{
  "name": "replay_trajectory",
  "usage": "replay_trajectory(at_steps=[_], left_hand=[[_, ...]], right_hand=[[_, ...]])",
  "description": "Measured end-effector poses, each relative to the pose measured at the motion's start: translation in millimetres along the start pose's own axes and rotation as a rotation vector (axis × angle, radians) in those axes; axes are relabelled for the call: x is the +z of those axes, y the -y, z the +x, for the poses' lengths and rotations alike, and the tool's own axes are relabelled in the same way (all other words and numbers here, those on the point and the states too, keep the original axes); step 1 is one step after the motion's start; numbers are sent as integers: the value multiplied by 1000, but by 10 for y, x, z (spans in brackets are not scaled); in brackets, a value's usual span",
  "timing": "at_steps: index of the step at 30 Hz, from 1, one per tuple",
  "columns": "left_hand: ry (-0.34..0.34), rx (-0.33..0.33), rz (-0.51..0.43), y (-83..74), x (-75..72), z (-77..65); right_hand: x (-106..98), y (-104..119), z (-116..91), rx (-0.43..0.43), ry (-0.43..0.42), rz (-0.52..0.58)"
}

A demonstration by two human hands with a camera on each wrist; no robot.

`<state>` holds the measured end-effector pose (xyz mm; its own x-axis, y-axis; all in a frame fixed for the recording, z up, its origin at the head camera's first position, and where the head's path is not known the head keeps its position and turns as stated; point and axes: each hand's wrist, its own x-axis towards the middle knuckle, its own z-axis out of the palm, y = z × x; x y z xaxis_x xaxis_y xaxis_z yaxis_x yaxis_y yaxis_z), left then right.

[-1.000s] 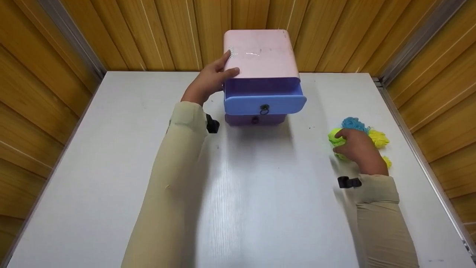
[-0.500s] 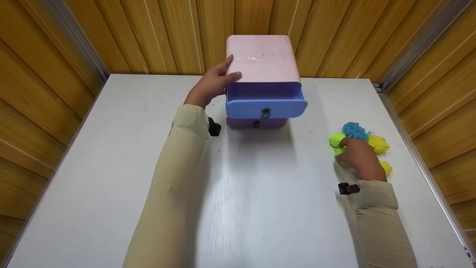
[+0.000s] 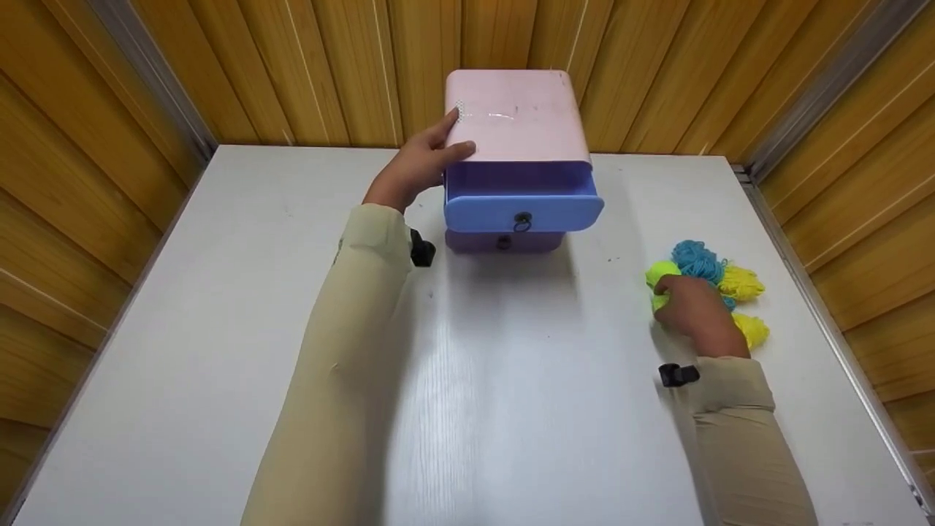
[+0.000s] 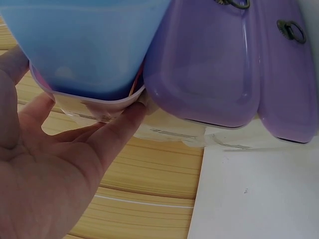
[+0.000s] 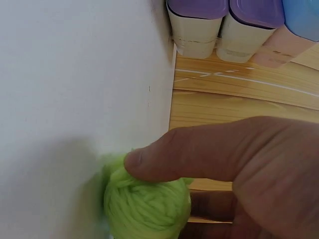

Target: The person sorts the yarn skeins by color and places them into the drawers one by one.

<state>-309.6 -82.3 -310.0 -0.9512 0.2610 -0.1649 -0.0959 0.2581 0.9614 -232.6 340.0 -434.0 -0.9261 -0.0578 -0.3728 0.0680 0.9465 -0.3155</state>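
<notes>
In the head view my left hand (image 3: 420, 161) rests on the left edge of a small chest of drawers (image 3: 515, 113) with a pink top. The left wrist view has its fingers (image 4: 117, 134) stretched along the chest's side. The blue top drawer (image 3: 522, 213) is pulled out; purple drawers (image 4: 209, 64) sit beneath it. My right hand (image 3: 694, 310) holds a bright green ball of yarn (image 5: 147, 209), thumb pressed on it and other fingers partly hidden behind. More green yarn (image 3: 661, 272) shows just beyond the fingers.
Blue yarn (image 3: 697, 261) lies behind my right hand. Yellow yarn balls (image 3: 743, 283) lie to its right, near the right edge of the white table (image 3: 497, 409). Wood-look panels (image 3: 329, 73) wall in the back and sides.
My right fingers have closed in on the green yarn, and the hand has shifted slightly left, uncovering more yellow yarn. My left hand keeps its place on the chest. The head view tilted slightly.
</notes>
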Motion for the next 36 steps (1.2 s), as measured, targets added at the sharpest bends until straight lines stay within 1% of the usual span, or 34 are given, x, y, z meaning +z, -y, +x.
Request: replay_trajectory(at_steps=[6,16,22,29,31,36], left_hand=[[8,27,-16,11,-4,-1],[12,38,-25,-3,-6,-13],[9,33,-32,6,-1,-17],[0,30,-32,21,-6,-4],[-6,22,-20,23,-8,-4],[-17,1,0,5,4,-15]], right_hand=[[-18,11,-4,-22,-38,5],[-130,164,-39,-72,-152,37],[-179,269,-99,-97,-230,46],[-228,384,-161,-166,-365,22],[-248,421,-175,-177,-388,19],[-305,525,-200,-173,-425,37]])
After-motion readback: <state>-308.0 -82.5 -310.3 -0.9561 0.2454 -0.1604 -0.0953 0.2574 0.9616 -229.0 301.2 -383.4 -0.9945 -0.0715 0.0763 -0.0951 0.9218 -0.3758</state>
